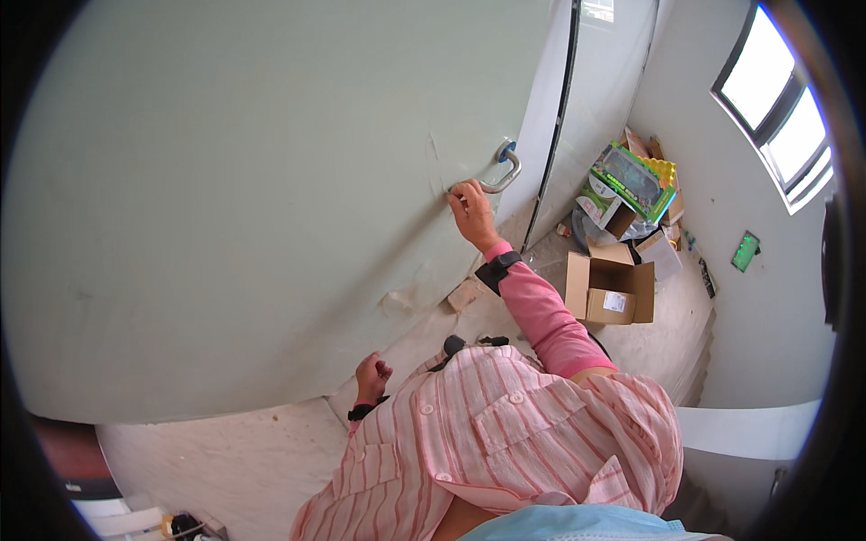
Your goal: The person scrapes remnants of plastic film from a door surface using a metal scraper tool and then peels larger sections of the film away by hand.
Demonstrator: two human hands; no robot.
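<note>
My right hand (472, 211) has its fingers curled on the free end of a bent metal lever handle (509, 177). The handle is fixed near the right edge of a large frosted glass door (284, 189), and a round rose with blue film sits at its base. My fingers cover the end of the lever. Lower down, my left hand (372, 379) hangs beside my body, in front of the door's bottom edge. Its fingers are loosely bent and partly apart, with nothing visible in them.
An open cardboard box (611, 308) stands on the floor to the right. Behind it are piled toy packaging (636, 179) and other boxes. A brick-like block (464, 295) lies by the door's lower edge. A green plate (745, 251) is on the right wall, below a window (758, 67).
</note>
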